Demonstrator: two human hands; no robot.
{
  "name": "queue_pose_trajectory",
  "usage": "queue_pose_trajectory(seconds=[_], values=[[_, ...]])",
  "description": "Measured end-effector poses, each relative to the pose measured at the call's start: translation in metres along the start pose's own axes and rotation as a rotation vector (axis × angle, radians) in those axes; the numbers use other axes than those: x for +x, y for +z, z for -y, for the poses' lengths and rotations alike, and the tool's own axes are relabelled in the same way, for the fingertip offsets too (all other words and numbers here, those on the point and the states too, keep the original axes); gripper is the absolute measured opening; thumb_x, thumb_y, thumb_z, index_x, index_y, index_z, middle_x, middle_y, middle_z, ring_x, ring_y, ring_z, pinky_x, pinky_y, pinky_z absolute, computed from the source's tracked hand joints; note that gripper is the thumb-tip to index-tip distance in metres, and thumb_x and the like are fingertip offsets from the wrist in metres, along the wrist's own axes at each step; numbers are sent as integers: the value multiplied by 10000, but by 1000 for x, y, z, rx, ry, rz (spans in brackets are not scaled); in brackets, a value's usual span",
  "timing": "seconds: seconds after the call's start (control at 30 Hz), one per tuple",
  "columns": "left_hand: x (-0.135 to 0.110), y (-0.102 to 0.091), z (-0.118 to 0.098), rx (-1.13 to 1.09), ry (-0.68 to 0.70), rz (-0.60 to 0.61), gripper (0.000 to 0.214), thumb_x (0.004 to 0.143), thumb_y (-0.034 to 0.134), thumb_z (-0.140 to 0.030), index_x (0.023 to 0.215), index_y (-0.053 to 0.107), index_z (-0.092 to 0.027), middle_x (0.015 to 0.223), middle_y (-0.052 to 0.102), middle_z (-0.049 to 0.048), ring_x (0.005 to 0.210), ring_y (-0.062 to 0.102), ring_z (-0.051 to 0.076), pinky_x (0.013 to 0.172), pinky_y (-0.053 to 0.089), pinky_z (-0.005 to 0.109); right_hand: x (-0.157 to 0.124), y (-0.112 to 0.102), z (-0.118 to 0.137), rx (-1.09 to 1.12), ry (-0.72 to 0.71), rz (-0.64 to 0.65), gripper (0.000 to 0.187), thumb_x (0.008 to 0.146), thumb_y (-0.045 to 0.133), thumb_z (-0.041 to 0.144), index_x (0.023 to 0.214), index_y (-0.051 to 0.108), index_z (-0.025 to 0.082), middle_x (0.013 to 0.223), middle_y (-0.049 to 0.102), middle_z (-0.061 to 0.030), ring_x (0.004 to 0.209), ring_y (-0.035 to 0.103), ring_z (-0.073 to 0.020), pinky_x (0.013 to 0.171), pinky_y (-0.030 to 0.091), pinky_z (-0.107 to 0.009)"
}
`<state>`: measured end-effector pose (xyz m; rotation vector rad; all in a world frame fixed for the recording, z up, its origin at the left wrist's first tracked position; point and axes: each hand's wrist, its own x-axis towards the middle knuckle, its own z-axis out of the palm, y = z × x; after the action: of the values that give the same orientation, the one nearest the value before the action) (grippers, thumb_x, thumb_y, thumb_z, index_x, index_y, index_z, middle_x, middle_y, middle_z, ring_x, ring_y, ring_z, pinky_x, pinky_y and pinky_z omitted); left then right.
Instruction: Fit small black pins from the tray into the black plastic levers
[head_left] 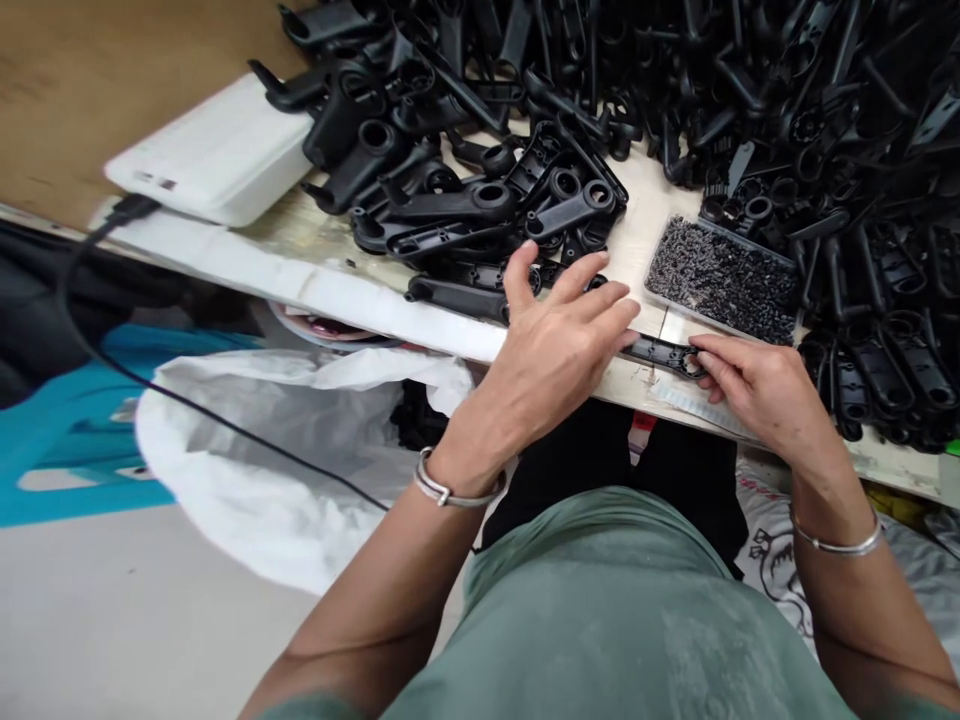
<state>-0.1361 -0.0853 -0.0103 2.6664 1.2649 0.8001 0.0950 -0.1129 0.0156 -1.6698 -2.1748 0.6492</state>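
Observation:
My left hand [559, 345] hovers at the table's front edge with its fingers spread, reaching over a pile of black plastic arm-shaped parts [480, 205]. Its fingertips lie over the left end of one black part [660, 352] that lies flat on the table. My right hand [754, 385] pinches the ring-shaped right end of that same part with thumb and fingers closed. A clear tray of small black screws [720, 280] sits just behind the part.
A large heap of black plastic parts [825, 110] covers the back and right of the wooden table [645, 245]. A white box [217, 155] with a black cable [112, 355] lies at the left. Below the edge are a white plastic bag [247, 450] and a blue stool [67, 430].

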Motion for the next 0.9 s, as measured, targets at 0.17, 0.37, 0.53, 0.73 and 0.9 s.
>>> queue_pose_trajectory(seconds=[0.17, 0.37, 0.53, 0.73, 0.9], values=[[-2, 9, -13, -2, 109, 59, 184, 1024, 457, -211, 1052, 638, -197, 1045, 725, 35, 1108, 625, 218, 1128, 284, 608, -2, 1, 0, 20, 11, -13, 286, 957, 484, 240, 1048, 750, 189, 875, 758, -58, 624, 686, -155, 657, 540, -293], [-3, 13, -22, -8, 126, -1, 271, 1033, 381, -167, 995, 648, -191, 957, 705, 16, 894, 619, 153, 1111, 338, 504, -9, 7, -6, 478, 281, -36, 424, 834, 698, 402, 1207, 697, 201, 920, 734, -44, 680, 705, -180, 623, 601, -324], [-3, 11, -31, -19, 171, 3, 289, 1027, 356, -128, 1004, 643, -145, 985, 690, 69, 853, 611, 163, 911, 476, 340, -15, 13, -4, 820, 416, -146, 509, 666, 850, 412, 1112, 730, 199, 849, 715, -19, 675, 711, -173, 675, 625, -330], [-2, 7, -32, -106, 194, 56, 269, 1043, 368, -188, 1021, 632, -144, 1027, 679, 81, 914, 615, 168, 845, 501, 276, -15, -1, -3, 716, 388, -8, 438, 695, 823, 347, 1085, 765, 156, 646, 668, 1, 563, 629, -130, 591, 554, -280], [-3, 6, -31, -146, 201, 55, 293, 1043, 337, -162, 1013, 628, -147, 1012, 673, 74, 938, 614, 164, 854, 504, 268, -12, -16, -5, 597, 354, 127, 456, 701, 792, 351, 1116, 769, 161, 626, 635, 5, 545, 542, -109, 507, 459, -247]])
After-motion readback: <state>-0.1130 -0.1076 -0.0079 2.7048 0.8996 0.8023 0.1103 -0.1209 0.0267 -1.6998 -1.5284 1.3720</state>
